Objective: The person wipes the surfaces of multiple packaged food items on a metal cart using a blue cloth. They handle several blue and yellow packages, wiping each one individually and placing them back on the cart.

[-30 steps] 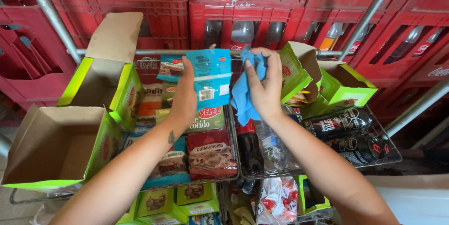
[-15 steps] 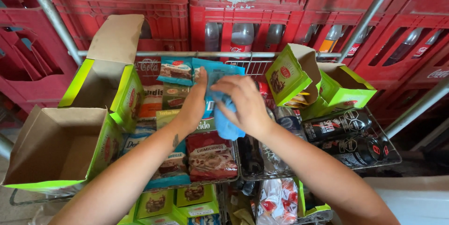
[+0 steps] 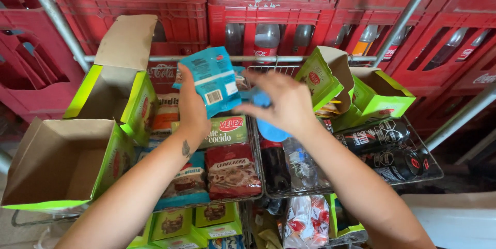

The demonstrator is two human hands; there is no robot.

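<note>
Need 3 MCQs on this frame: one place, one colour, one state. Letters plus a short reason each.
1. Where is the empty cardboard box with green sides?
A. left of the wire rack
B. on the red crates
C. under the bottles

2. What colour is the cloth under the right hand?
A. red
B. blue
C. white

3. How is the teal packet held?
A. lying flat in the rack
B. raised in the left hand
C. pinned under a bottle

Answers:
1 A: it sits open at the rack's left edge.
2 B: blue fabric shows below the fingers.
3 B: the left hand's grip lifts it above the stocked packets.
</note>
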